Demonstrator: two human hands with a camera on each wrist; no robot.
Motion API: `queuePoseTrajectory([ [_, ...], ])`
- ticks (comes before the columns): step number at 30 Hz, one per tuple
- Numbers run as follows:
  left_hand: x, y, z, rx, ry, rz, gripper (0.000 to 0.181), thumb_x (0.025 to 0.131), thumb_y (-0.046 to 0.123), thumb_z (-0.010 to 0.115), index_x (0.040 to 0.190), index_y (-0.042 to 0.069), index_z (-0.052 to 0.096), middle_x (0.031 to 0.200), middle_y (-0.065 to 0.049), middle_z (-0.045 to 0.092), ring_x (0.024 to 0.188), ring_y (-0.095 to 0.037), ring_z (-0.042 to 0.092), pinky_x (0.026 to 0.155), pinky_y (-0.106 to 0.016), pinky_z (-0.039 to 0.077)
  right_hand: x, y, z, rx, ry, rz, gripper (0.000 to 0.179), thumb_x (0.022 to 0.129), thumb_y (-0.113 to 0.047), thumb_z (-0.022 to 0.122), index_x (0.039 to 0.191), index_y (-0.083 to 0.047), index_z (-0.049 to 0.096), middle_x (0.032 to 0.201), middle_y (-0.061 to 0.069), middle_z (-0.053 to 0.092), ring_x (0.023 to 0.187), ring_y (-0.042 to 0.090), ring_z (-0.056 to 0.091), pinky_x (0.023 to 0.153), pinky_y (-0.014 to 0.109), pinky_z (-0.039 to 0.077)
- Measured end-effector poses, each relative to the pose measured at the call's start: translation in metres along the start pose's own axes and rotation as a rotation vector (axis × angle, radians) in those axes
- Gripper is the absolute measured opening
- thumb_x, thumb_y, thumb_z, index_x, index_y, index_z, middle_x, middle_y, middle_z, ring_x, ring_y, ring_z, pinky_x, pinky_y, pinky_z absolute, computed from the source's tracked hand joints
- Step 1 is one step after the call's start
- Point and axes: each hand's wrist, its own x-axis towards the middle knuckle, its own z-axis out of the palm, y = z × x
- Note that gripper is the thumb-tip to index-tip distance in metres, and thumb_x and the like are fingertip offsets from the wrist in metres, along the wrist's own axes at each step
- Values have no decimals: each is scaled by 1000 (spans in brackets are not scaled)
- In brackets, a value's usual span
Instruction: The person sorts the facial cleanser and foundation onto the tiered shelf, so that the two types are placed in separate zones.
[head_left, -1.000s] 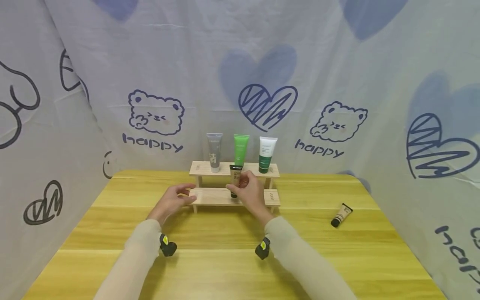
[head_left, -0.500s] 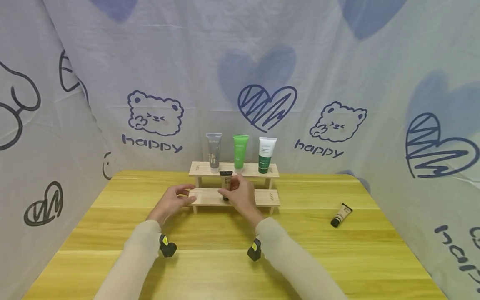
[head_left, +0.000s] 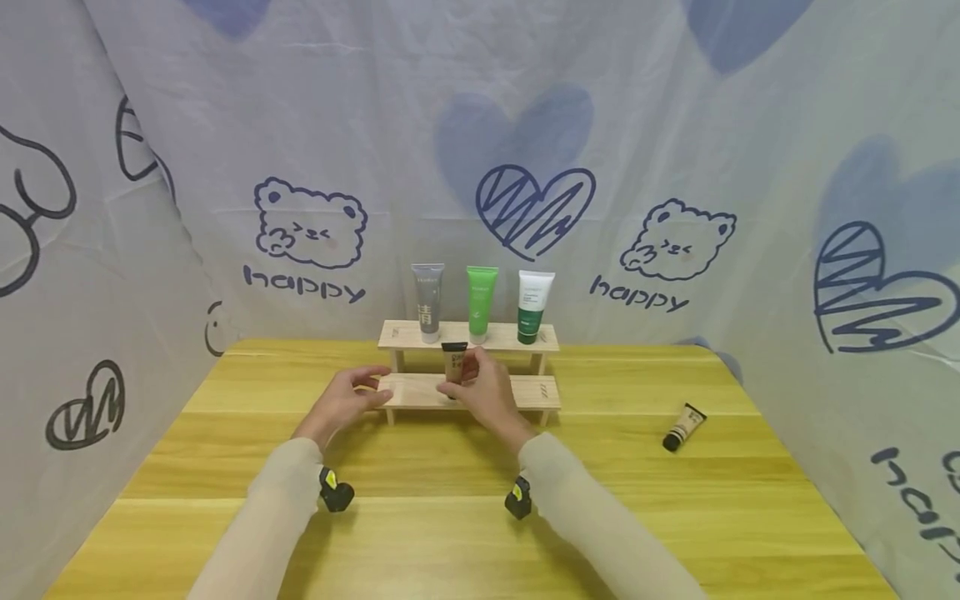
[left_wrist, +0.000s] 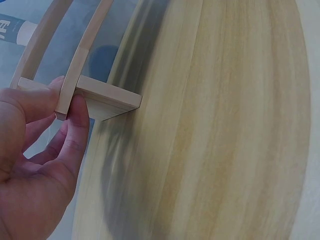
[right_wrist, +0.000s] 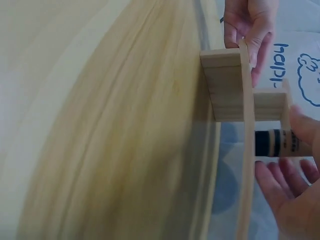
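Note:
A two-step wooden display stand [head_left: 405,390] stands at the back of the table. My left hand [head_left: 345,402] grips the left end of its lower step; in the left wrist view the thumb and fingers [left_wrist: 75,135] pinch the board's end. My right hand [head_left: 489,392] holds a small beige squeeze tube [head_left: 453,360], black cap down, upright at the middle of the lower step. In the right wrist view the tube's black cap [right_wrist: 262,143] is right at the board. On the upper step stand a grey tube [head_left: 429,304], a green tube [head_left: 481,302] and a white-and-green tube [head_left: 533,307].
Another small beige tube with a black cap [head_left: 684,427] lies on the yellow wood-grain table [head_left: 420,533], off to the right. Behind the stand hangs a white cloth [head_left: 420,125] printed with hearts and bears, which also walls both sides.
My right hand has slid the small beige tube leftward along the lower step, mostly in the first half second. The left hand has kept its place on the stand.

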Motion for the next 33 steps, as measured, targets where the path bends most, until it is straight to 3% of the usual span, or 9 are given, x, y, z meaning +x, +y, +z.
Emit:
queuePoseTrajectory([
  [6,2,-1,0,3,3,14,50,98,18,71,145,8,58,133,-23,57,111,-28,65,87,-27,55,-2,-2,-33,-7,-69,32,54,85,-17,85,130,-3,59,120,17,71,108,32,71,95,41,60],
  [14,1,0,0,10,2,6,49,98,18,71,145,8,59,134,-23,58,111,-28,65,86,-28,55,-8,7,-116,-190,-138,58,40,91,-11,77,126,2,61,116,23,71,104,36,71,93,44,61],
  [18,0,1,0,4,-2,15,49,98,15,71,145,6,58,132,-24,58,107,-26,66,86,-30,57,-13,22,-161,-302,-164,105,41,93,-13,74,128,4,60,115,24,71,103,36,70,87,43,62],
  [24,1,1,0,8,-1,-5,50,98,17,71,145,8,58,133,-23,58,109,-26,66,86,-28,56,-23,45,-221,-370,-202,218,44,96,-15,71,131,8,58,112,26,68,86,29,71,73,36,63],
  [33,2,-1,-1,12,-7,-12,51,98,20,72,146,11,58,134,-22,58,113,-29,66,88,-29,55,-38,80,-281,-452,-298,321,50,95,-12,69,132,18,52,111,33,64,86,32,70,72,42,64],
])
